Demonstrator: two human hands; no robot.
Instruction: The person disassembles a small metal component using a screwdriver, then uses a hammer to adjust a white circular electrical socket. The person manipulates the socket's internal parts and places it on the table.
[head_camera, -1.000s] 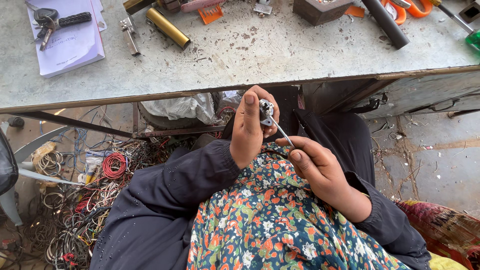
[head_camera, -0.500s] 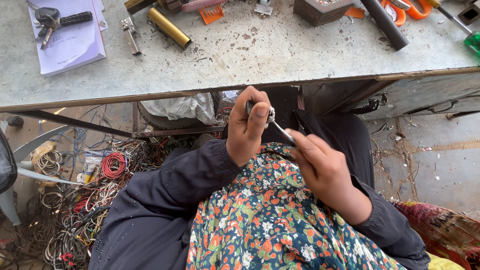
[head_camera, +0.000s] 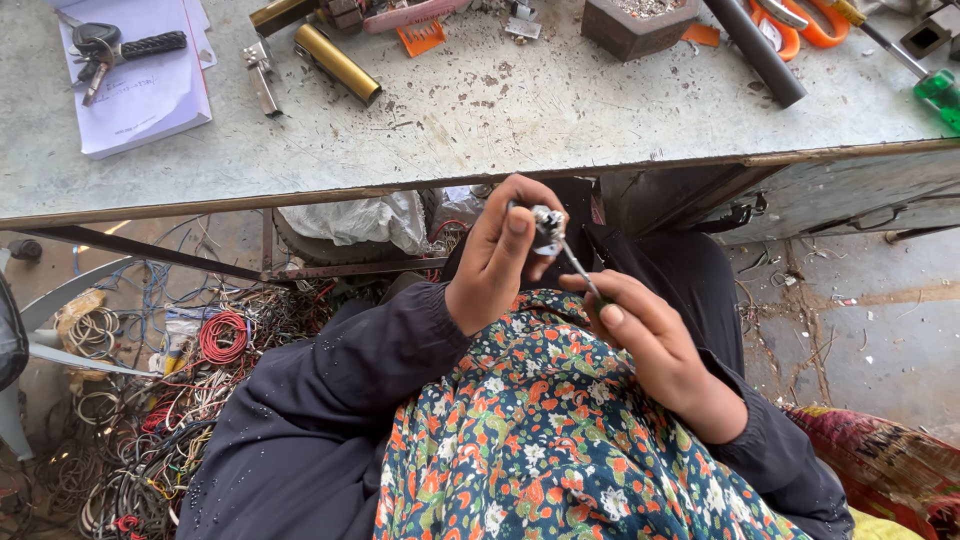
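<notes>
Soft, even daylight; sharp focus, faint shadows, slight wide-angle bending at edges.

left hand (head_camera: 495, 260) raised in front of the chest, fingers curled, thumb and forefinger pinched shut | right hand (head_camera: 640, 335) just beside and lower, palm down, fingertips nipped together | both forearms in dark sleeves, elbows bent, wrists angled toward each other

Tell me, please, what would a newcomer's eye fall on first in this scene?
At centre, the left hand pinches a small silvery metal part while the right hand pokes a thin metal tool into it, above a bright floral cloth. A tangle of coloured wires fills the floor at lower left, below the worn grey workbench.
</notes>
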